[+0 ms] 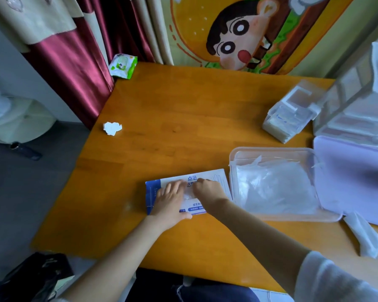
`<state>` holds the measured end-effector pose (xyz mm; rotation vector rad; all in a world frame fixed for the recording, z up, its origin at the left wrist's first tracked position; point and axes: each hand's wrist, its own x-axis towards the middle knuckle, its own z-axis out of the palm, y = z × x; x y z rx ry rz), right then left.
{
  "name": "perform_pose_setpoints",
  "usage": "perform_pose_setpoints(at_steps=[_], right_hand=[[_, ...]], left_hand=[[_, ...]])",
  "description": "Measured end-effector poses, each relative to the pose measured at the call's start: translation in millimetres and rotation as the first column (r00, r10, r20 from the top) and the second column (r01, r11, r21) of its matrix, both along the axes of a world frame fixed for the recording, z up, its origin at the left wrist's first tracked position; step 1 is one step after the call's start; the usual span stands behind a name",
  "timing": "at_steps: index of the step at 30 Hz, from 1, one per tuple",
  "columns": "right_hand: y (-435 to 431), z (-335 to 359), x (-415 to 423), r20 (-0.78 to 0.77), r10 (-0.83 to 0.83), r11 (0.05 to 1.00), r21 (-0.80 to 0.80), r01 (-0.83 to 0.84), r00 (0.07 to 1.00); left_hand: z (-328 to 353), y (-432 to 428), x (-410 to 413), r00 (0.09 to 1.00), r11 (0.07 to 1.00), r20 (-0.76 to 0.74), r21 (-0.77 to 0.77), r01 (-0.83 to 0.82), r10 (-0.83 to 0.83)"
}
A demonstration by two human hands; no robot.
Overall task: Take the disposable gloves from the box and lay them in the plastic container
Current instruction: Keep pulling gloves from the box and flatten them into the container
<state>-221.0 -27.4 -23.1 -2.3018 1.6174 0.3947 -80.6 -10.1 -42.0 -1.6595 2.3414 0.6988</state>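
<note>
A flat blue and white glove box (214,177) lies on the orange table near its front edge. My left hand (169,201) rests flat on the box's left part, fingers straight. My right hand (206,191) sits curled over the slot in the middle of the box, its fingertips pinching a clear glove (188,196) at the opening. Just right of the box stands the clear plastic container (234,158), open, with a heap of clear gloves (275,188) inside. Its pale purple lid (354,182) lies to the right.
A crumpled white tissue (112,128) lies at the table's left. A wet wipes pack (123,65) sits at the far left corner. Clear plastic organisers (292,114) and drawers (358,101) stand at the back right. A white folded bundle (364,235) lies at the front right.
</note>
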Motion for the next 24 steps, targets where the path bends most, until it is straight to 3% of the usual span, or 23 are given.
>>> perform_pose_setpoints(at_steps=[4, 7, 11, 14, 17, 24], right_hand=[[1.8, 6.9, -7.7, 0.087, -0.028, 0.998, -0.045, 0.032, 0.996], [6.1, 12.8, -16.1, 0.235, -0.119, 0.991, -0.038, 0.131, 0.965], [5.8, 15.0, -19.3, 0.43, -0.289, 0.957, 0.123, 0.261, 0.855], [-2.4, 10.5, -18.1, 0.373, -0.34, 0.936, 0.223, 0.273, 0.863], [-9.5, 11.6, -18.0, 0.344, -0.315, 0.947, 0.179, 0.267, 0.885], [-25.8, 45.1, -46.5, 0.543, -0.309, 0.922, -0.032, 0.386, 0.781]], left_hand=[[-1.1, -3.5, 0.6, 0.998, 0.999, -0.022, -0.003, -0.053, 0.053], [-1.0, -5.3, 0.3, 0.994, 0.994, -0.035, -0.005, -0.107, 0.106], [0.8, -5.4, -1.7, 0.994, 0.994, -0.017, -0.019, -0.104, 0.104], [0.5, -5.6, -1.8, 0.994, 0.994, -0.02, -0.021, -0.103, 0.103], [0.0, -6.0, -1.6, 0.995, 0.995, -0.019, -0.011, -0.101, 0.1], [0.8, -6.4, -1.1, 0.993, 0.994, -0.041, 0.003, -0.112, 0.112]])
